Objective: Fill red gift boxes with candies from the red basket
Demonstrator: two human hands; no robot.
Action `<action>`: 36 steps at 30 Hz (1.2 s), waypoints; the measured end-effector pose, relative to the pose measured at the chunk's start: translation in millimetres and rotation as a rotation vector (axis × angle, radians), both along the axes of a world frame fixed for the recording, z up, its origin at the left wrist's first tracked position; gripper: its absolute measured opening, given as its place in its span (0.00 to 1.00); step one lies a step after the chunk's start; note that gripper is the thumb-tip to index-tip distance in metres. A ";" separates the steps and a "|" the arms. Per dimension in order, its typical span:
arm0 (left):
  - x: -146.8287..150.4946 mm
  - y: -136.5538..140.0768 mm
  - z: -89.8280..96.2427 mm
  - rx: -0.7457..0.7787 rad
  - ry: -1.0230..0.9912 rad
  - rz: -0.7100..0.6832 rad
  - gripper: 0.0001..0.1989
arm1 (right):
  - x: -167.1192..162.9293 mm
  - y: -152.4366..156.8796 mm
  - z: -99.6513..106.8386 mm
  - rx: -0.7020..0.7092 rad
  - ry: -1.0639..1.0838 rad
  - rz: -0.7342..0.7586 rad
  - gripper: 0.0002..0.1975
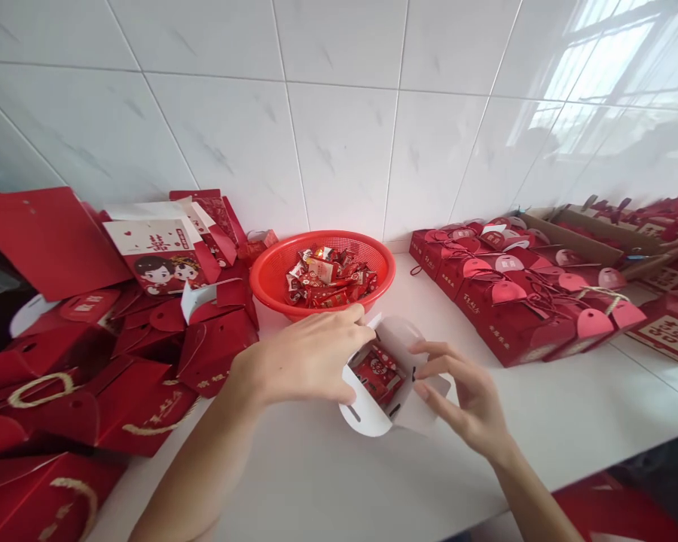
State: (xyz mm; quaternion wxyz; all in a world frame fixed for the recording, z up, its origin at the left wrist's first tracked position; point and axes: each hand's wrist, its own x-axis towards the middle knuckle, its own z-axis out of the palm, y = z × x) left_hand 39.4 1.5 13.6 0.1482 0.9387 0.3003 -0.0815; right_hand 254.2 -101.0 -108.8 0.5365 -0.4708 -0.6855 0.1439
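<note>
Below the near edge of the white counter (294, 485), at the lower right, shows a red surface (621, 512), too cut off to name. Up from the bottom reach two bare forearms. The left hand (299, 361) lies over the left side of an open box (368, 418), thumb at the near-left flap, the fingers above it bent toward the far-left one; thumb and fingers stand apart, and whether they grip cannot be told. The right hand (466, 391) is at the box's right flap, fingers curled and parted, tips at the white card; whether they pinch it cannot be told. The box sits on the counter between the hands, its white flaps spread, red packets (378, 373) lying inside. To the left, red boxes (141, 399) lie heaped, some with pale rope handles (79, 485), and behind them is a white-and-red box (163, 263) printed with two cartoon figures. Just beyond the open box, a red plastic basket (265, 284) holds small wrapped pieces (333, 275). Farther right, closed red boxes (486, 309) stand packed side by side, a brown carton (576, 245) behind. At the back rises a tiled wall (344, 143), a bright window reflection (593, 71) at its right
</note>
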 end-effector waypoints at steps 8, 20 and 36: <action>1.7 -6.6 0.4 0.029 -0.006 -0.021 0.16 | -11.3 -20.6 -13.9 0.187 -0.081 -0.147 0.08; 3.5 5.6 1.6 -0.073 0.064 0.039 0.13 | -1.9 -9.1 -16.3 -0.004 0.041 -0.127 0.10; 5.6 19.9 -5.6 -0.254 0.037 -0.044 0.26 | 4.3 41.5 4.9 -0.281 -0.080 -0.035 0.27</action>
